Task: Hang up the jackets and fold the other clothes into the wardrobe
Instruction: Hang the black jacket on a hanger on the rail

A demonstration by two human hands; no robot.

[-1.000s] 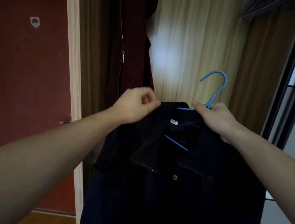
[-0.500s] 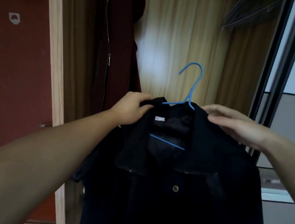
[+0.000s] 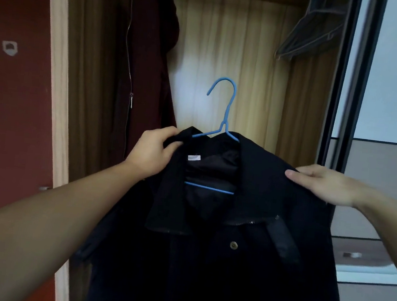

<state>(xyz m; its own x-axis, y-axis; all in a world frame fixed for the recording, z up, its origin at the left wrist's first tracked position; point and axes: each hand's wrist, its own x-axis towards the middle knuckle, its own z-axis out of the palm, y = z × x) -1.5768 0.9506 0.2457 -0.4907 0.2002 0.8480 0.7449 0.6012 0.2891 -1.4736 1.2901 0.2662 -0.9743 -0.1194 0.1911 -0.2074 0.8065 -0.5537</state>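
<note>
A black jacket (image 3: 216, 263) with a metal button sits on a blue hanger (image 3: 224, 118), held up in front of the open wardrobe (image 3: 229, 42). The hanger's hook points up and left, free of any rail. My left hand (image 3: 152, 151) grips the jacket's left collar and shoulder. My right hand (image 3: 324, 183) lies on the jacket's right shoulder, thumb in front and fingers over the cloth. The hanger's lower bar shows inside the open neck.
A dark red zipped coat (image 3: 140, 69) hangs inside the wardrobe at the left. Several grey empty hangers (image 3: 309, 36) hang at the upper right. A red door (image 3: 9, 104) stands left of the wardrobe frame. The sliding door's black frame (image 3: 347, 93) is on the right.
The hanger has straightened upright inside the jacket's neck. My right hand slid from the hanger's neck outward along the jacket's right shoulder. The left hand stays on the collar.
</note>
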